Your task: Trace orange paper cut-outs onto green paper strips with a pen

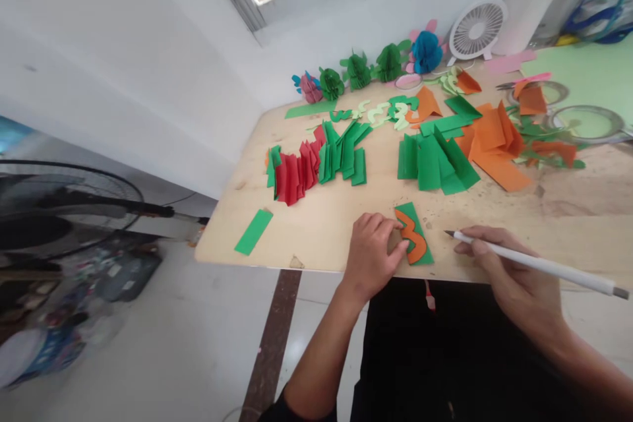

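My right hand [514, 270] grips a long white pen [548, 267], its dark tip pointing left, a little above the table and apart from the paper. My left hand [373, 250] rests at the table's front edge, thumb and fingertips pinning a wavy orange paper cutout [418, 248]. Beneath the cutout lies a green paper rectangle [409, 211], which shows along the top and right side. Another green paper strip [254, 232] lies to the left on the wooden table [316, 231].
Folded red papers [291, 178], green papers [440, 161] and orange papers [494, 142] stand mid-table. Wavy green cutouts [380, 113] lie behind them. Along the wall are several paper pompoms [357, 70] and a small white fan [477, 31]. Tape rolls [588, 122] sit at right.
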`<action>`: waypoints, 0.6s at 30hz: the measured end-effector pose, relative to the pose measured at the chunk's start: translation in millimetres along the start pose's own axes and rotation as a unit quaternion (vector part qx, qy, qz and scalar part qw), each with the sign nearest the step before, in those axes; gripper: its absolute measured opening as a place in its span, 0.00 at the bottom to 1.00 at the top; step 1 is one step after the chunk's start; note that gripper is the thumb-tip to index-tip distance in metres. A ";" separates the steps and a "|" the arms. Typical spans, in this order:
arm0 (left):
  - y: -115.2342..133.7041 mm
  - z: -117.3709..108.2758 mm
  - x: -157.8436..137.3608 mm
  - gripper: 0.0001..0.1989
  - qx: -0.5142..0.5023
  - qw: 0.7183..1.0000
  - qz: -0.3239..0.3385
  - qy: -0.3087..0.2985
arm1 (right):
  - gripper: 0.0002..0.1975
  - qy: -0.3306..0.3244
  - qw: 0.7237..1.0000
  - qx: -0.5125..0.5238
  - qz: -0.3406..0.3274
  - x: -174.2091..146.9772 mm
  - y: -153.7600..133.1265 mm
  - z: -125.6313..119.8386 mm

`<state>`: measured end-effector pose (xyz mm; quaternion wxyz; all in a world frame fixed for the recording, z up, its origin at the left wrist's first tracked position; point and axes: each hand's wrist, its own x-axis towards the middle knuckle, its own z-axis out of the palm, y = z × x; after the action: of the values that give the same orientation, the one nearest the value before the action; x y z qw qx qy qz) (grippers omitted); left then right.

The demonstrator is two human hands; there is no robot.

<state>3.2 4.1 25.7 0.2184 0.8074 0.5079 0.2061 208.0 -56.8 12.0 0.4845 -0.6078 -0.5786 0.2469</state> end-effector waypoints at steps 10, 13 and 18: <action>16.1 5.6 9.0 0.03 0.045 0.996 -0.081 -0.013 | 0.09 -0.023 0.999 -0.003 -0.048 2.0 7.7 -0.3; 18.4 9.2 6.7 0.04 0.043 0.994 -0.096 0.006 | 0.10 -0.025 0.998 0.000 -0.052 1.6 9.8 -0.2; 23.7 18.3 -0.2 0.06 0.032 0.993 -0.106 0.040 | 0.10 -0.023 0.999 0.011 -0.042 1.3 11.7 -1.1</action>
<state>30.6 -7.9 24.0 0.1929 0.7468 0.6051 0.1975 214.7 -54.3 2.6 0.4877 -0.5717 -0.6122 0.2462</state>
